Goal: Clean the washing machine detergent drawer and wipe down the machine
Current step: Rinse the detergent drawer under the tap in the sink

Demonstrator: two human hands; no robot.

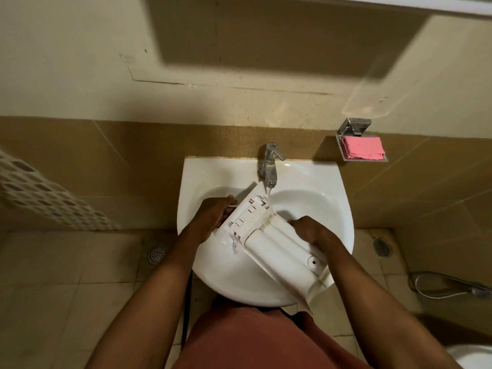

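The white detergent drawer lies upside down and slanted across the white sink, its far end under the chrome tap. Water runs from the tap onto that far end and drips off the drawer's lower left corner. My left hand grips the drawer's left side near the far end. On the right edge, near the middle, my right hand holds the drawer. The drawer's near end sticks out past the sink's front rim.
A pink folded cloth lies in a clear wall dish with a chrome bracket, right of the tap. Floor drains sit on the tiled floor at both sides. A shower hose lies at right; a toilet edge shows bottom right.
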